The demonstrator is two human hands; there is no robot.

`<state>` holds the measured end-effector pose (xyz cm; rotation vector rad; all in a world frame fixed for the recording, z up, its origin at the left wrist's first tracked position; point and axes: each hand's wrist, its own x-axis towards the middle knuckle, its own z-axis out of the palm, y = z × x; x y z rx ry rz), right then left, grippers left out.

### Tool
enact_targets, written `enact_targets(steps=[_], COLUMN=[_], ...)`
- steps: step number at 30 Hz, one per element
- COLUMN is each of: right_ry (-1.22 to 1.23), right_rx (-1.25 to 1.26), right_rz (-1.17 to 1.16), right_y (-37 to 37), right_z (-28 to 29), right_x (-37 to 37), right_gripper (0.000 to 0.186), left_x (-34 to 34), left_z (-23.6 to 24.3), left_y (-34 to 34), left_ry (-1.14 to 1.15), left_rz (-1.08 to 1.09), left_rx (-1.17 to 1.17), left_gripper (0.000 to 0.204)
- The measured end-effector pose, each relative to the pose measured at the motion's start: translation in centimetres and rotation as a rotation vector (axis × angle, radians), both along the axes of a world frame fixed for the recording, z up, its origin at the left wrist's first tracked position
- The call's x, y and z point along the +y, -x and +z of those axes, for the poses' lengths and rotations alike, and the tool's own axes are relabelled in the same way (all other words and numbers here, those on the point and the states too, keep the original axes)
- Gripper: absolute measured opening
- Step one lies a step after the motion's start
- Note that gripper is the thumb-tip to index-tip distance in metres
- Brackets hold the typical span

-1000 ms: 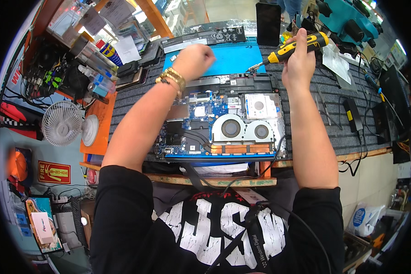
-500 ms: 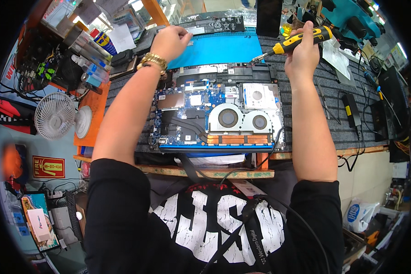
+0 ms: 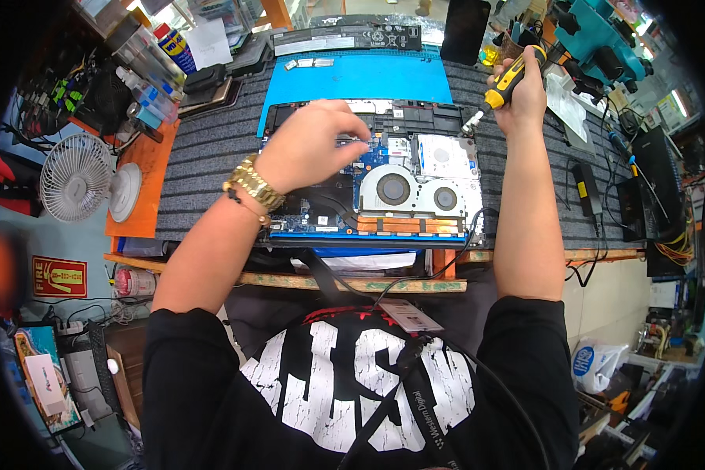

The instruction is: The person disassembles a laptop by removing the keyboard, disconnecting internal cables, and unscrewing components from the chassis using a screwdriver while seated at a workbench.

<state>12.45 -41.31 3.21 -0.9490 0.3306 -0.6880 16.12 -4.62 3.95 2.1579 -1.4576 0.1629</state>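
Observation:
An opened laptop [image 3: 415,205] lies on the bench, its circuit board, two round fans and copper heat pipes bare. Over the left part of its board hovers my left hand [image 3: 309,145]; thumb and fingers are bent but apart, with nothing visible between them. My right hand [image 3: 522,106] grips a yellow and black power screwdriver [image 3: 509,82]. Its tip, partly blurred, points down and left near the laptop's far right corner. Beyond the laptop lies a blue work mat [image 3: 352,84] with small silvery pieces [image 3: 309,64] on it. A long black battery [image 3: 348,39] rests at the mat's far edge.
A black phone-like slab [image 3: 464,31] stands behind the mat. To the left are a white fan [image 3: 77,180], bottles and a blue spray can [image 3: 175,48]. A black power adapter [image 3: 585,189] and cables lie at right. A dark cable crosses the laptop's near right corner.
My left hand has come back from the mat's far left to above the laptop board, uncovering the silvery pieces. The screwdriver stays in my right hand, its tip now lower and farther right.

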Motion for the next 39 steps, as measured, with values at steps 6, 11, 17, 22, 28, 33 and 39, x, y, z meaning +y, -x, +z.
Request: enact_targets(steps=[6,11,17,22,28,33,39], right_ry=[0.033,0.001,-0.007,0.009,0.010,0.015,-0.078], right_rx=[0.058,0.042,0.000,0.007,-0.043,-0.027,-0.086], right_rz=[0.039,0.035,0.032,0.020,0.026,0.024,-0.011], right_y=[-0.1,-0.4,-0.3,-0.5,-0.9,-0.9,-1.0], right_z=[-0.5,-1.0,-0.8,-1.0,-1.5,-1.3,-0.6], right_x=[-0.8,-0.9,-1.0,-1.1,-1.9,-1.5,-0.2], right_gripper=[0.049,0.043,0.043,0.048,0.044,0.048,0.036], left_x=[-2.2,-2.2,-2.3,-3.0,-3.4,-3.5,-5.0], left_z=[-1.2,-0.7,-0.2,0.3,0.6,0.9,1.5], left_y=[-0.1,-1.2,-2.1,-2.4,-2.8,-3.1,-2.4], left_ry=[-0.070,-0.153,-0.211,-0.209,-0.277,-0.350,-0.266], left_rz=[-0.094,-0.196,-0.312,-0.398,-0.448,-0.422,-0.291], left_rx=[-0.111,-0.185,-0.275,-0.377,-0.410,-0.305,-0.083], left_gripper=[0.014,0.013,0.023,0.013,0.014,0.018,0.012])
